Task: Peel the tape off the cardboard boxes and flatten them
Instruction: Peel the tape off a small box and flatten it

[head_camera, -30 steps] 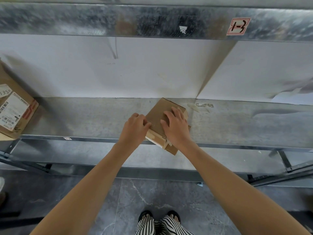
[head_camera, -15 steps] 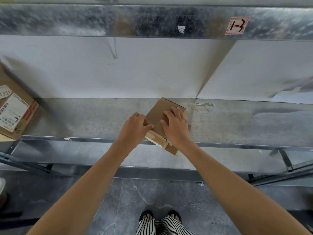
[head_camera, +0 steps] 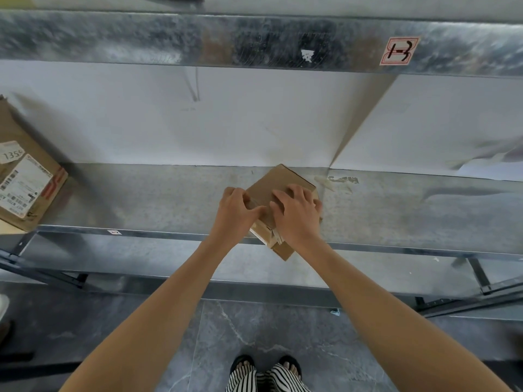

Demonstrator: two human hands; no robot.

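- Left hand, fingers curled, grips the left edge of the small brown cardboard box.
- Right hand presses spread fingers flat on top.

Small brown cardboard box lies cornerwise on shelf edge.
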